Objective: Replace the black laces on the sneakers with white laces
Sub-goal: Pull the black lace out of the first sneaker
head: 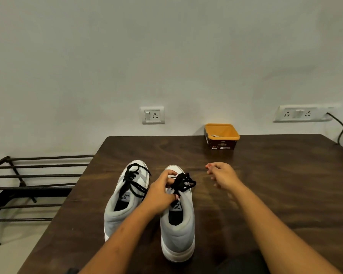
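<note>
Grips the bunched black lace (183, 181) atop the sneaker (177, 230) at lower centre with the left hand (161, 192), hovers the right hand (222, 175) loosely curled and empty just right of it; probably light, limp, snag-prone, so best pinched close to 1 eyelet.

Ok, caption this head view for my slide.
Left hand grips black laces on one sneaker; right hand hovers open above table.

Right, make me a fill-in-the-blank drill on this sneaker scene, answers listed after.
The left hand grips the ____ laces of the right-side sneaker.
____ sneakers stand on the table.
The metal rack stands to the table's ____.
Missing: black; two; left.
</note>
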The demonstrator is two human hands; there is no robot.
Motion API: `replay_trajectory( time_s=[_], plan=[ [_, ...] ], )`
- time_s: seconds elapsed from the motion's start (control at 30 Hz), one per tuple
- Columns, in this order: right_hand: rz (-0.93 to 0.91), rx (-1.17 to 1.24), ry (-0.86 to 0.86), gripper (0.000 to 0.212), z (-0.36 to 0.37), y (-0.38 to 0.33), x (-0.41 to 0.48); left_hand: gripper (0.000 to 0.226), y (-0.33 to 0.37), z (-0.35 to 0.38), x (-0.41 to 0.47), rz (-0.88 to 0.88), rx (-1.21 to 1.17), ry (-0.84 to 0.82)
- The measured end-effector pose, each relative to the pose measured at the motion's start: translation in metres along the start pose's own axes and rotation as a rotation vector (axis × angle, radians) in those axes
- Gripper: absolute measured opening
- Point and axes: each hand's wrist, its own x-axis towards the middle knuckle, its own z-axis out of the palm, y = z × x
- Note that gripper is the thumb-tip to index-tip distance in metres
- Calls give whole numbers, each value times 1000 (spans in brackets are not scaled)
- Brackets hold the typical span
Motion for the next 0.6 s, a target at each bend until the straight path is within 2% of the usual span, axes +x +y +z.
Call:
replay_trajectory(
  time_s=[0.13, 0.27, 0.47, 0.6],
  plan=[
    [-209, -243, -165, 35, 16, -15, -11, 70, 4, -1, -1, -9, -6, 6],
    [-199, -431, -303, 48, 33, -20, -22, 70, 6, -1, -4, -2, -22, 17],
    [-98, -265, -261, 30, 40, -22, -20, 69, 7, -1, -5, 4, -14, 17],
    [-43, -20, -278, 17, 41, -20, -21, 69, 8, -1, -6, 0, -15, 19]
  ],
)
